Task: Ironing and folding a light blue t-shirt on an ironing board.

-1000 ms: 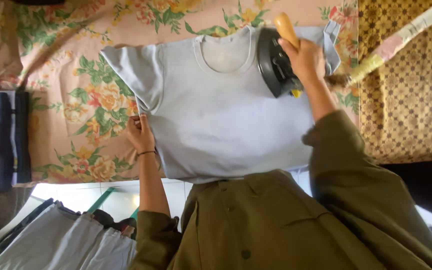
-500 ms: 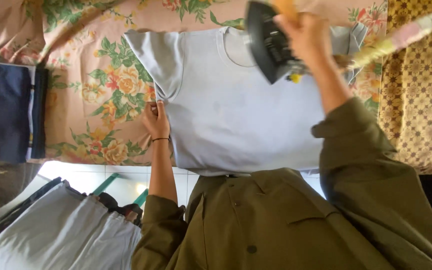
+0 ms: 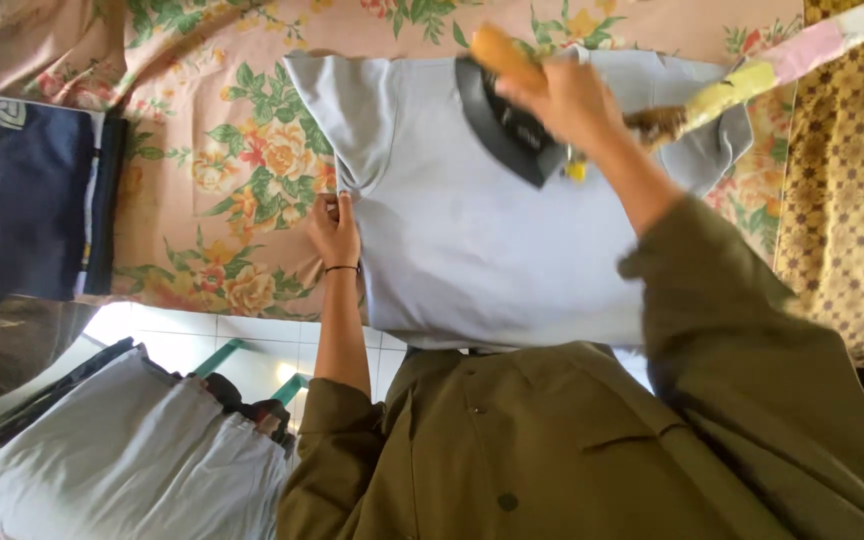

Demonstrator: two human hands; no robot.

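Note:
A light grey T-shirt (image 3: pixel 482 250) lies flat on a floral cloth (image 3: pixel 212 160) covering the table. My right hand (image 3: pixel 562 100) grips the wooden handle of a dark clothes iron (image 3: pixel 507 125), which rests on the shirt's upper chest near the collar. My left hand (image 3: pixel 335 228) presses flat on the shirt's left edge, just below its sleeve (image 3: pixel 347 110), fingers together. Both my arms wear olive green sleeves.
A folded dark blue garment (image 3: pixel 22 195) lies at the left on the floral cloth. A pile of pale grey clothes (image 3: pixel 122 460) sits at the lower left. A brown patterned cloth (image 3: pixel 847 200) covers the right side. A long wrapped roll (image 3: pixel 772 75) lies at the top right.
The iron has slid left across the shirt's upper part, from the right shoulder toward the collar. My left hand stays on the shirt's left edge.

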